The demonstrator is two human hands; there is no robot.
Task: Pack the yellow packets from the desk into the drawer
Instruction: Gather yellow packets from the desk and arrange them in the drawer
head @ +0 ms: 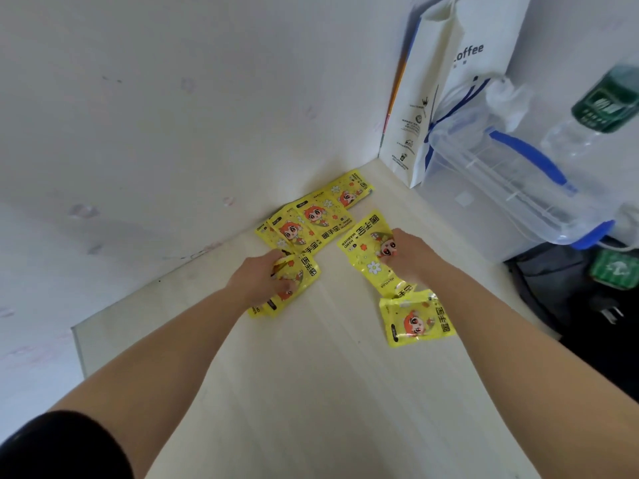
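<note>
Several yellow hand-warmer packets with an orange cartoon figure lie on the pale wooden desk (311,392). A loose row of them (321,216) rests against the wall at the back. My left hand (262,278) is closed on a small bunch of packets (297,281) near the desk's middle. My right hand (411,254) grips another packet (366,250) to the right. One more packet (415,319) lies flat just below my right wrist. No drawer is in view.
A white paper bag marked "coffee" (460,81) stands at the back right. Beside it sit a clear plastic box with blue handles (511,181) and a water bottle with a green label (601,108). A dark bag (560,281) lies past the desk's right edge.
</note>
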